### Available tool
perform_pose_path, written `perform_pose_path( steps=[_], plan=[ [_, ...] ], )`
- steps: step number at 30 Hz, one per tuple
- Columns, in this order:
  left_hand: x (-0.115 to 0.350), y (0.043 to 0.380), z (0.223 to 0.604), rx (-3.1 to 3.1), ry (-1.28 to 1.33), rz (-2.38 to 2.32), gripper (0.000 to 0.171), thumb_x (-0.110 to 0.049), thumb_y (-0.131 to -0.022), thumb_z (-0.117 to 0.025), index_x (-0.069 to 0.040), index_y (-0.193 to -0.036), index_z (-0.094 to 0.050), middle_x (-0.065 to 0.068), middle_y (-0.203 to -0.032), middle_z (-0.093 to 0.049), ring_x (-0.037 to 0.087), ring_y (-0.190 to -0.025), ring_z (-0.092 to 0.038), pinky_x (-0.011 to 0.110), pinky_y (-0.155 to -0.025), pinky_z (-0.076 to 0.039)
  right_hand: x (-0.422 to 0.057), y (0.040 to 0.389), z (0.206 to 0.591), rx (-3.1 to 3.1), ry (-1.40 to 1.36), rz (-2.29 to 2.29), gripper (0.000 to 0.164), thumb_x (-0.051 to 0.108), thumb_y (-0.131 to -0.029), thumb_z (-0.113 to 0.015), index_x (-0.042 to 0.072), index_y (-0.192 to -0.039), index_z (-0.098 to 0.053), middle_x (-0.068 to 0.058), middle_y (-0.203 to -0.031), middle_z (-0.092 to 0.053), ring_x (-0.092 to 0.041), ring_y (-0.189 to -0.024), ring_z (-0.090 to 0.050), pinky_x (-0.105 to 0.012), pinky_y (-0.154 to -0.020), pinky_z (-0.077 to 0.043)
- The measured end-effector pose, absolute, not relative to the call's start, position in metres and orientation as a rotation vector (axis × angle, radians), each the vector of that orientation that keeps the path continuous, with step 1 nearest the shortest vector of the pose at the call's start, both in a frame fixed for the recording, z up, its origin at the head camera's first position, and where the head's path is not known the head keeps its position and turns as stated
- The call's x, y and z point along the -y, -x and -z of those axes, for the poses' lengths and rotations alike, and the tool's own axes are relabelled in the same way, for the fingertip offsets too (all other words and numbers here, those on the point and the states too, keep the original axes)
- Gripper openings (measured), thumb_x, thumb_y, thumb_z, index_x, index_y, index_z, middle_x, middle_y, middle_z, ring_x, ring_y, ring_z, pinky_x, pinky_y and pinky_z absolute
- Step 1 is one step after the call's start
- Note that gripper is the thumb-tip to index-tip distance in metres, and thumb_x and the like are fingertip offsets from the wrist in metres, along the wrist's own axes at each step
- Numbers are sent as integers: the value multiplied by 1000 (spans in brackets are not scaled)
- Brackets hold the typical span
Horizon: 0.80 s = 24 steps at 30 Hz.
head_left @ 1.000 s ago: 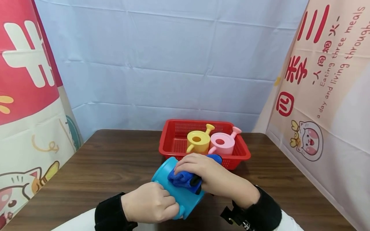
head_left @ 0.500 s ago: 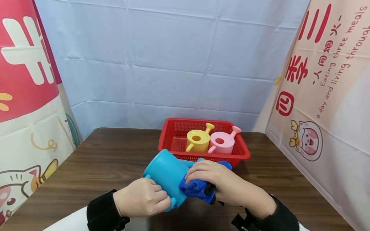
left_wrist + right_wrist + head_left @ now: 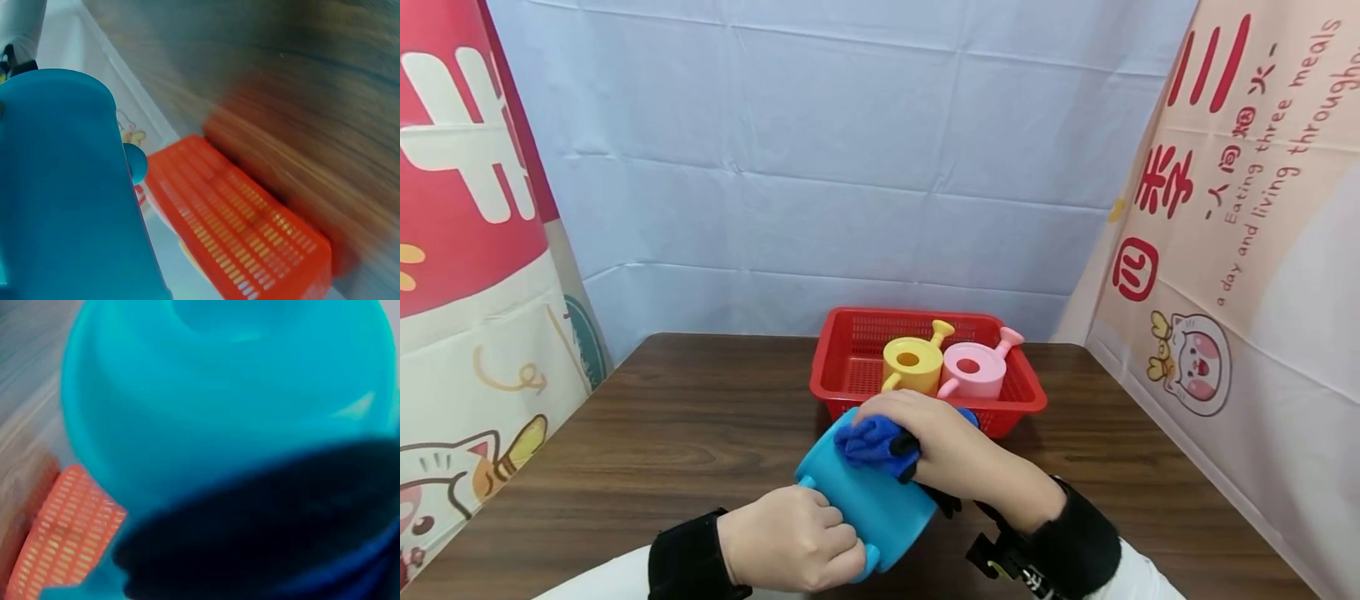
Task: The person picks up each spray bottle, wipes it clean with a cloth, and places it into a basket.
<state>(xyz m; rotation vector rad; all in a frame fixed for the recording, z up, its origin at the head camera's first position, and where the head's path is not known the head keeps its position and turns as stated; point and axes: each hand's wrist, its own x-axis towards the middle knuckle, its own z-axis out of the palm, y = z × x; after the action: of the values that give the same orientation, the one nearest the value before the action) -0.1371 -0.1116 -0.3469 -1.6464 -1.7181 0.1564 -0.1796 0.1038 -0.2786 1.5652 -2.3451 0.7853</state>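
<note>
My left hand [image 3: 797, 537] grips the handle of a light-blue plastic watering can [image 3: 868, 512], which is tilted on its side above the near part of the table. In the left wrist view the body of the can [image 3: 62, 187] fills the left side. Folded under the fingers of my right hand [image 3: 932, 429] is a blue cloth [image 3: 872, 443] with black edging, held against the side of the can and partly hidden by the hand. The right wrist view shows the can's end [image 3: 231, 419] up close, with the cloth's dark edge [image 3: 262, 525] across it.
Behind the hands a red perforated basket [image 3: 857, 375] stands on the brown wooden table [image 3: 700, 417]. A yellow watering can [image 3: 912, 362] and a pink watering can [image 3: 973, 372] sit side by side in it. Printed cloth hangs at both sides, with a pale-blue sheet [image 3: 842, 167] behind.
The cloth slides right toward the can's near end, then back left and up along its side. The can swings left and up with my left hand, then returns right. The basket stays put.
</note>
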Motion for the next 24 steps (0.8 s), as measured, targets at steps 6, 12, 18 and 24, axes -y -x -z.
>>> perform_pose_path(
  steps=[6,12,18,24],
  plan=[
    [111,135,350,1728,1661,-152,33,-29,-100,-40,-20,-68,-43,-8,-56,-25,2,-48,-23,12,-51,-18,-99,180,282,2376,-1463,-807,57,6,-67,-82,16,-117,-57,4,-113,-60,-12,-105,-54,-33,-85,-48],
    [119,135,345,1745,1625,-166,31,-30,-99,-43,-19,-70,-43,-8,-57,-26,2,-49,-26,14,-51,-20,-109,177,284,2411,-1513,-838,57,1,-66,-81,17,-115,-56,4,-115,-59,-13,-107,-53,-33,-84,-49],
    [133,136,342,1763,1577,-204,30,-33,-99,-42,-19,-73,-46,-9,-57,-31,2,-49,-34,12,-52,-26,-127,173,293,2368,-1604,-944,49,9,-74,-78,19,-116,-55,5,-115,-58,-12,-106,-54,-34,-86,-48],
    [144,138,344,1782,1560,-207,29,-35,-98,-45,-18,-74,-49,-9,-58,-37,2,-50,-36,11,-54,-33,-139,174,301,2408,-1624,-1092,44,14,-79,-74,22,-117,-55,5,-115,-58,-14,-104,-54,-34,-83,-50]
  ],
)
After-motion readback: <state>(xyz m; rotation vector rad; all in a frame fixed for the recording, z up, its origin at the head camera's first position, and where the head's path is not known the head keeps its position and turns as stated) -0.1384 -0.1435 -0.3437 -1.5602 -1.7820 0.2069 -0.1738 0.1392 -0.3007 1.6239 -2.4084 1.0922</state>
